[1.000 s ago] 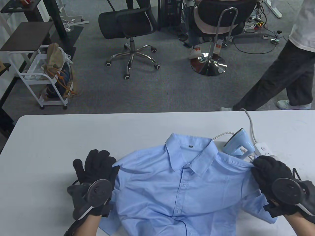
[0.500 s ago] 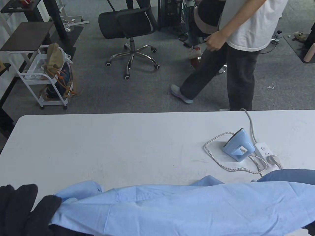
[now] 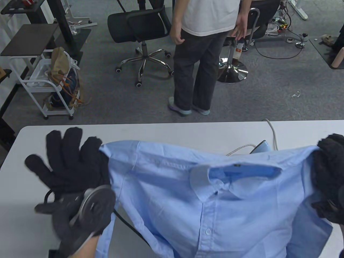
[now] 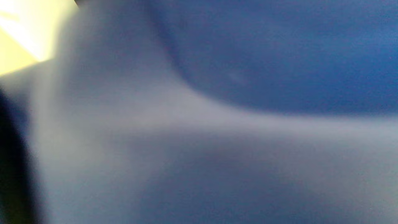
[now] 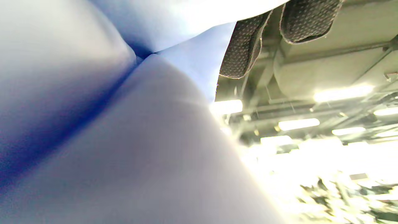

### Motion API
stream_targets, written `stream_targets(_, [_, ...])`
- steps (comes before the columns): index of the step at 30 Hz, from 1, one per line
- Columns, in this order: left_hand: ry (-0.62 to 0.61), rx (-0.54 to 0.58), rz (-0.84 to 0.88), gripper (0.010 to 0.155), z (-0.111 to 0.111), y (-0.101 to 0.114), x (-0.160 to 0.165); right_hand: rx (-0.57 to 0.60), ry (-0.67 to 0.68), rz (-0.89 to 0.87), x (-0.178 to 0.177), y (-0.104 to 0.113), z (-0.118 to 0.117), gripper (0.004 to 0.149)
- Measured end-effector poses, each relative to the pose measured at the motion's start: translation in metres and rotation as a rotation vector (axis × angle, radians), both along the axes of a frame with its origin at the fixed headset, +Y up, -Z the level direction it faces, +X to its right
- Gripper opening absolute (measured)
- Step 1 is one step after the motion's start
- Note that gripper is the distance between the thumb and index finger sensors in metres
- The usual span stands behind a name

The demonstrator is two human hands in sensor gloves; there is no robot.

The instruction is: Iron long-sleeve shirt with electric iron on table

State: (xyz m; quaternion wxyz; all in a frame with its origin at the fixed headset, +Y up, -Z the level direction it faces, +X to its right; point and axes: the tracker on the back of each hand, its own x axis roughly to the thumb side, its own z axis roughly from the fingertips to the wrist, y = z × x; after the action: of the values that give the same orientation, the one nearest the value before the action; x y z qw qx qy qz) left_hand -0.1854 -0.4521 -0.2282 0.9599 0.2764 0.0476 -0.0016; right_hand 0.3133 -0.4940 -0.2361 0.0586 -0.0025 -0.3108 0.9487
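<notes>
From the table view, I hold the light blue shirt (image 3: pixel 204 199) up off the white table (image 3: pixel 161 133), spread wide between my two hands with its collar facing me. My left hand (image 3: pixel 68 161) is at the shirt's left shoulder, fingers fanned out straight and thumb splayed to the side; the cloth's edge meets my palm, but whether anything pinches it I cannot tell. My right hand (image 3: pixel 326 172) is curled round the right shoulder, clutching the fabric. The blue iron (image 3: pixel 264 146) stands behind the shirt, mostly hidden. A person (image 3: pixel 200 53) stands beyond the table. The left wrist view is only blurred blue cloth. In the right wrist view, my fingertips (image 5: pixel 245 43) hang beside shirt fabric, ceiling lights beyond.
</notes>
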Motion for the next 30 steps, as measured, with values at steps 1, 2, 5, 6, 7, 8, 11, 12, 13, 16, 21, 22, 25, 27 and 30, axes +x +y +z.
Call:
stream_targets(1, [0.026, -0.108, -0.028, 0.045, -0.031, -0.024, 0.001, -0.066, -0.023, 0.048, -0.004, -0.022, -0.026, 0.042])
stream_targets(2, [0.054, -0.242, -0.054, 0.045, -0.063, -0.054, 0.0, -0.132, -0.039, 0.093, -0.008, -0.046, -0.05, 0.042])
stream_targets(5, [0.094, -0.531, -0.034, 0.046, -0.124, -0.13, -0.005, -0.257, -0.076, 0.231, -0.021, -0.103, -0.091, 0.045])
stream_targets(6, [0.129, -0.632, -0.001, 0.047, -0.144, -0.162, -0.008, -0.277, -0.096, 0.312, -0.028, -0.122, -0.1, 0.045])
stream_targets(7, [0.159, -0.711, 0.013, 0.053, -0.157, -0.187, -0.01, -0.285, -0.106, 0.379, -0.033, -0.135, -0.105, 0.046])
stream_targets(8, [0.186, -0.806, 0.017, 0.06, -0.168, -0.211, -0.013, -0.281, -0.101, 0.448, -0.038, -0.146, -0.106, 0.047])
stream_targets(11, [0.201, -0.91, 0.033, 0.073, -0.181, -0.247, -0.022, -0.227, -0.035, 0.527, -0.05, -0.157, -0.09, 0.048])
stream_targets(12, [0.183, -0.885, 0.052, 0.074, -0.182, -0.248, -0.025, -0.206, -0.002, 0.534, -0.053, -0.156, -0.08, 0.048])
stream_targets(13, [0.152, -0.852, 0.084, 0.074, -0.18, -0.246, -0.028, -0.186, 0.036, 0.538, -0.056, -0.154, -0.068, 0.048])
stream_targets(16, [0.027, -0.813, 0.158, 0.073, -0.165, -0.226, -0.031, -0.217, 0.17, 0.531, -0.067, -0.154, -0.032, 0.05])
stream_targets(21, [-0.18, -0.925, 0.046, 0.076, -0.113, -0.193, -0.015, -0.563, 0.434, 0.504, -0.098, -0.186, 0.014, 0.069])
stream_targets(22, [-0.256, -0.988, 0.015, 0.077, -0.1, -0.193, -0.007, -0.656, 0.489, 0.498, -0.106, -0.197, 0.023, 0.074])
stream_targets(25, [-0.548, -1.14, -0.071, 0.07, -0.049, -0.214, 0.029, -0.892, 0.623, 0.525, -0.131, -0.232, 0.045, 0.083])
stream_targets(27, [-0.637, -1.197, -0.122, 0.063, -0.019, -0.24, 0.05, -0.979, 0.638, 0.591, -0.139, -0.25, 0.053, 0.088])
stream_targets(30, [-0.71, -1.335, -0.277, 0.058, 0.024, -0.282, 0.069, -1.098, 0.601, 0.726, -0.143, -0.276, 0.057, 0.094])
